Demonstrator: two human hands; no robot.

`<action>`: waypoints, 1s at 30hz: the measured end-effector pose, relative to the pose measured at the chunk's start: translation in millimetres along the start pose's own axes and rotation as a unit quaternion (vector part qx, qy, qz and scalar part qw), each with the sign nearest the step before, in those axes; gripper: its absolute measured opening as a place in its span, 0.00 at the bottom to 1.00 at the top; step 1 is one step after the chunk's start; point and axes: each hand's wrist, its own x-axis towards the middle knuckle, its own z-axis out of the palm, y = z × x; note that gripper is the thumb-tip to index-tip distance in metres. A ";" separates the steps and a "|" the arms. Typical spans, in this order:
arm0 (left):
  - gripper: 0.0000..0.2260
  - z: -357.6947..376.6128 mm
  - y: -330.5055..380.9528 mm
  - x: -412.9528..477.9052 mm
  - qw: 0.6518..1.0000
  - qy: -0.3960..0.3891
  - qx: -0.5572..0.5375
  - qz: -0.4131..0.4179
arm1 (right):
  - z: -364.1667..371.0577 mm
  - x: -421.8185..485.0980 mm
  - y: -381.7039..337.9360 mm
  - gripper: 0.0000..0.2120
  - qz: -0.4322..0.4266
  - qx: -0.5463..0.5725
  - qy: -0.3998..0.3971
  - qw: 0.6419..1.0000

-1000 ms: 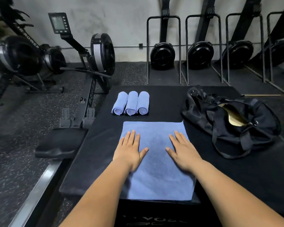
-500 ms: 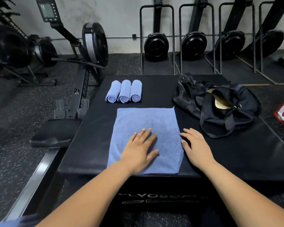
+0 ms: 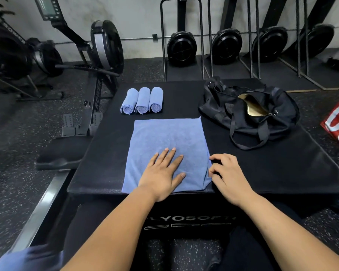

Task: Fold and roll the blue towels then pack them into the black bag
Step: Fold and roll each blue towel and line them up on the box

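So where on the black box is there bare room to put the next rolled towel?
Bare: the gap between the rolled towels and the black bag; the strip left of the flat towel; the near right corner of the box top, before the bag's straps. Crowded: around the right hand at the towel's right edge.

The person's forearms (image 3: 114,231) are bare all the way to the wrists. The left hand (image 3: 162,173) and right hand (image 3: 229,177) are uncovered too, with fingernails (image 3: 173,149) that are short and plain. Lower down, both legs are in black trousers (image 3: 249,249) of plain, unmarked dark cloth, softly creased over the knees.
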 end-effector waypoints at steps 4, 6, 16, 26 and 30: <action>0.32 0.7 0.3 -0.1 1.000 0.001 0.000 0.001 | -1.8 -7.9 4.3 0.16 0.006 -0.018 0.032 0.999; 0.32 1.3 0.4 -0.4 1.000 0.003 0.000 0.000 | -3.9 -10.5 2.7 0.14 0.016 -0.016 0.036 0.999; 0.32 0.9 0.3 -0.9 1.000 0.004 -0.002 0.003 | -8.9 -18.9 -7.1 0.11 0.018 0.037 0.023 0.999; 0.32 2.4 -0.9 -1.6 1.000 0.016 -0.010 0.007 | -6.2 -35.6 -10.5 0.15 0.071 0.064 0.089 0.991; 0.32 2.6 -1.6 -2.1 1.000 0.017 -0.016 0.012 | -3.5 -35.5 -13.8 0.13 0.101 0.006 0.117 0.988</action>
